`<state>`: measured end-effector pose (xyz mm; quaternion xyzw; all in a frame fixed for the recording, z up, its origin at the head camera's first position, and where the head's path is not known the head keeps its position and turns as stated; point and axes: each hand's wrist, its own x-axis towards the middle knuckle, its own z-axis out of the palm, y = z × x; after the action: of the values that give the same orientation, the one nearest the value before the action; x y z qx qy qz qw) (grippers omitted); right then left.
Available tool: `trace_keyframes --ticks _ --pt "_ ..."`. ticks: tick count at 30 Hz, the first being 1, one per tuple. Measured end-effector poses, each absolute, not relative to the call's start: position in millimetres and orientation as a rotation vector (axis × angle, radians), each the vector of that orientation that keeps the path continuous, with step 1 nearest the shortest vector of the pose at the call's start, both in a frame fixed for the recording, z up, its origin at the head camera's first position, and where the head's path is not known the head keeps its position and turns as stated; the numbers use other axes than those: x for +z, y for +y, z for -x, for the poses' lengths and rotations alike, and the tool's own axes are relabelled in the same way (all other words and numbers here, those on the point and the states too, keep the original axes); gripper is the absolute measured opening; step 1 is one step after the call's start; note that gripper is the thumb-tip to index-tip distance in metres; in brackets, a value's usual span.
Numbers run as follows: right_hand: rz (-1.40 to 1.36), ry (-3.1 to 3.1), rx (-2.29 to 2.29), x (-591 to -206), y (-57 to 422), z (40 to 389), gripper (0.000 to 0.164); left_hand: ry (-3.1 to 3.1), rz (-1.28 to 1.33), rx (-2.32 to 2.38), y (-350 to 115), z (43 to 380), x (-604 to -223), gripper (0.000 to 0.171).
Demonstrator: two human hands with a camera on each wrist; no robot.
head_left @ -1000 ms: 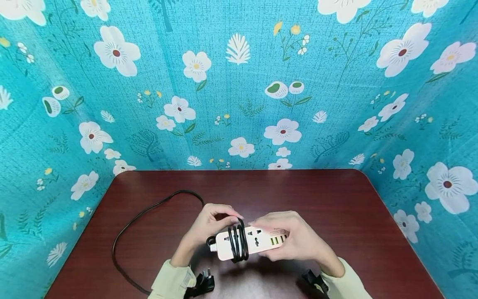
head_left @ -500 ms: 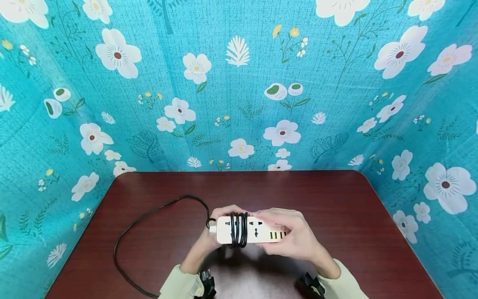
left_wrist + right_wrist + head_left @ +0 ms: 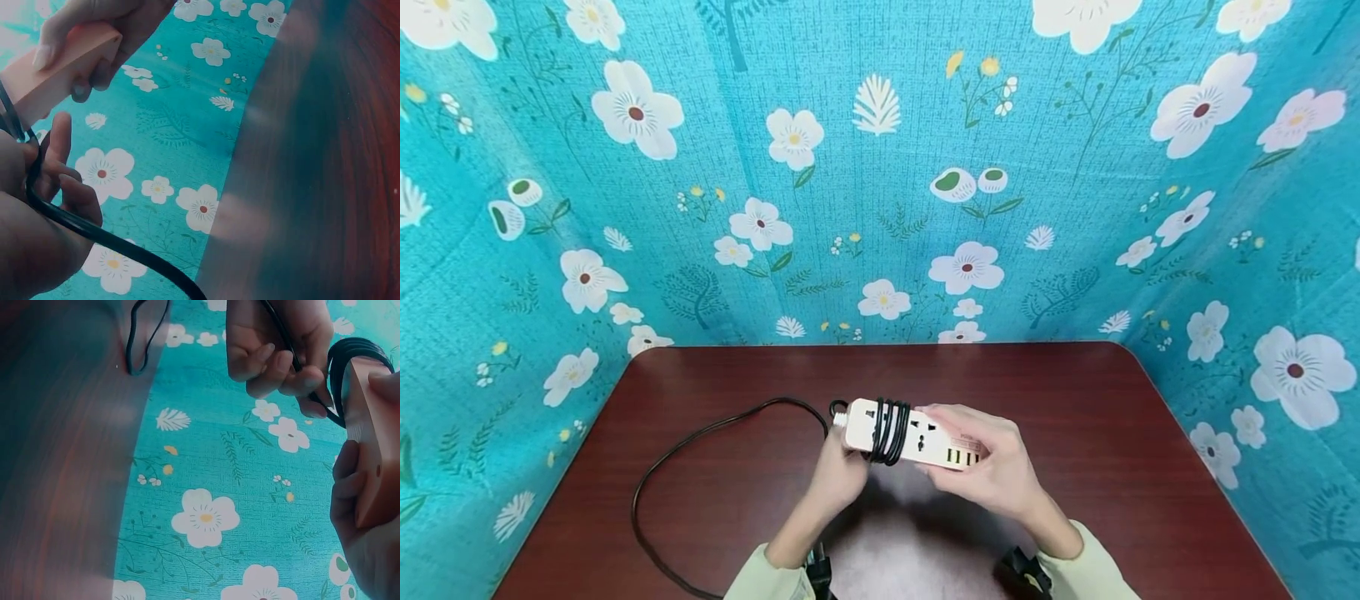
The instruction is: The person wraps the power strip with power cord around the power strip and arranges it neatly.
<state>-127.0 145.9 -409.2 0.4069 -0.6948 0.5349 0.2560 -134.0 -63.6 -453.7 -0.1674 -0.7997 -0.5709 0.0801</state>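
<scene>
Power strip (image 3: 929, 452): held above the counter (image 3: 1037, 383), between its left and right edges. Right hand (image 3: 992, 454) grips the end with the ports (image 3: 957, 457); left hand (image 3: 841, 471) holds black cord (image 3: 106, 236) running off the coils (image 3: 892, 450). Handling: probably light, rigid, slightly slippery; grasp by its long sides. Cord: likely flexible, springy. Label (image 3: 967, 442) near the ports: illegible.

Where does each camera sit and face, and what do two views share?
Head: on the head, facing forward and down at table, cloth and power strip; left grip, right grip and sleeves show.
Left wrist: worn there, facing the left grip holding the black cable; right grip beyond.
Right wrist: worn there, facing the right grip holding the power strip; left grip beyond.
Shared by both wrist views: black cable, power strip.
</scene>
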Motion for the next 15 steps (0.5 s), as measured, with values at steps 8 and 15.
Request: trace_keyframes --ticks 8,15 --pt "-0.869 -1.939 1.459 -389.7 142.4 119.1 0.062 -2.454 0.291 -2.062 -63.4 133.5 -456.0 0.03" --pt "-0.709 -1.994 1.493 -409.1 149.2 127.3 0.063 -2.483 0.454 -2.205 -57.6 127.8 -462.1 0.044"
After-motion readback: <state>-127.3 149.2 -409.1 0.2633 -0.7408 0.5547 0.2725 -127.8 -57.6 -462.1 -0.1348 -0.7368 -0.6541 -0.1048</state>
